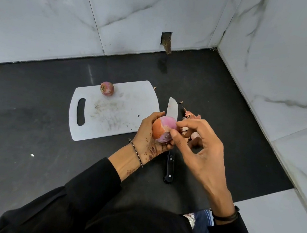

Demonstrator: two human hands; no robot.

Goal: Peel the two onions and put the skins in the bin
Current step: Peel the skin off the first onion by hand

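Observation:
My left hand [151, 137] grips a partly peeled onion [163, 129] just off the right edge of the white cutting board [110, 112]. Pink flesh shows on its top and front; orange skin still covers its left side. My right hand [200, 145] pinches the skin at the onion's front with thumb and forefinger. A second onion [107, 88], still in its skin, sits on the far part of the board. Loose skins [191, 116] lie on the counter behind my right hand, partly hidden by it.
A black-handled knife [171, 135] lies on the dark counter under my hands, blade pointing away. Marble walls close the back and right sides. A blue thing [203, 228] shows below the counter edge at bottom right; whether it is a bin I cannot tell.

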